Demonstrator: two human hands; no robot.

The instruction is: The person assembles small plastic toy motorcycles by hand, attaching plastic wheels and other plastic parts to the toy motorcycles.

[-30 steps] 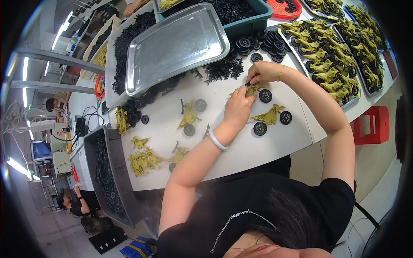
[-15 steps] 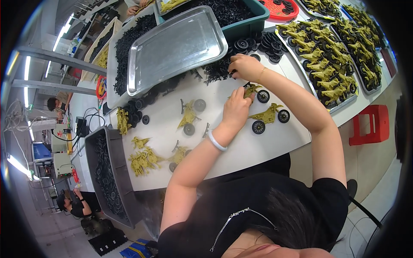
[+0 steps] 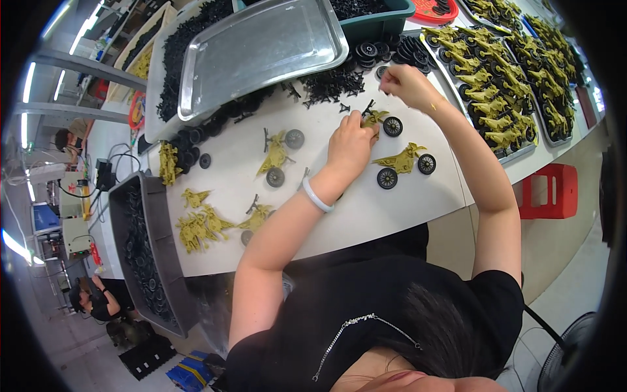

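Note:
My left hand (image 3: 351,149) has its fingers closed on an olive-yellow toy motorcycle body (image 3: 373,119), pressing it to the table. A black spoked wheel (image 3: 392,127) sits at that body's right end, and a small black forked part (image 3: 368,106) sticks up beside it. My right hand (image 3: 410,86) is raised up and to the right, its fingers curled together near a loose black wheel (image 3: 382,72). Whatever those fingers hold, if anything, is hidden. Nearer to me lies a toy motorcycle (image 3: 400,160) with two wheels beside it. More bodies (image 3: 274,154) with wheels lie left of my left forearm.
A metal tray (image 3: 261,55) leans over bins of black parts at the back. Small black forked parts (image 3: 332,86) are heaped before it. Trays of toy motorcycles (image 3: 486,91) fill the right. At left stand a grey bin (image 3: 176,261) and yellow bodies (image 3: 199,225). A red stool (image 3: 552,191) stands beyond the edge.
My right hand has drawn away from the held body, up and to the right. My left hand stays on the toy motorcycle body. The whole view has shifted slightly.

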